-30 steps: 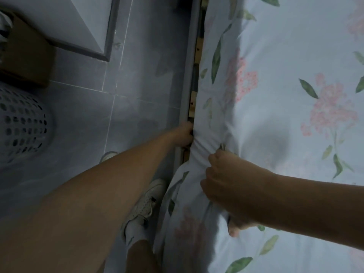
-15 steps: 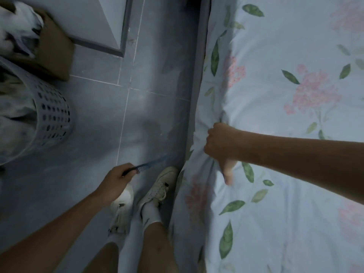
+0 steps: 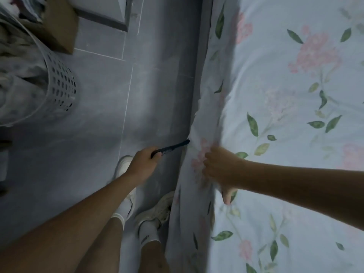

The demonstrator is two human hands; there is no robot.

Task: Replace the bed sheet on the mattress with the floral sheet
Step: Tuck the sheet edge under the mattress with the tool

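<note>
Head view, looking down: the floral sheet [image 3: 285, 119] is lying over the mattress, filling the frame from 12 through 3 to 6 o'clock, pale blue with pink blossoms and green leaves, its side edge hanging down along the bed frame rail [image 3: 203, 46] that is running from 12 toward centre. The right hand [image 3: 220, 170] is sitting just right of centre at the mattress edge, fingers curled and bunching a fold of the floral sheet, thumb sticking out toward 6 o'clock and lying on the fabric; the forearm is coming in from 3 o'clock. The left hand [image 3: 142, 165] is hovering just left of centre over the grey tiled floor [image 3: 94, 154], fingers wrapping the handle of a black comb [image 3: 171, 147], whose far tip is pointing toward 2 o'clock and touching or nearly touching the sheet's hanging edge; can't tell which. The left forearm is coming in from 7 o'clock. Two white sneakers [image 3: 157, 211] with white socks are standing at 6 o'clock beside the bed. A perforated grey laundry basket [image 3: 61, 89] holding crumpled fabric is sitting at 9 to 10 o'clock, a brown cardboard box [image 3: 57, 24] at 11 o'clock touching its rim.
</note>
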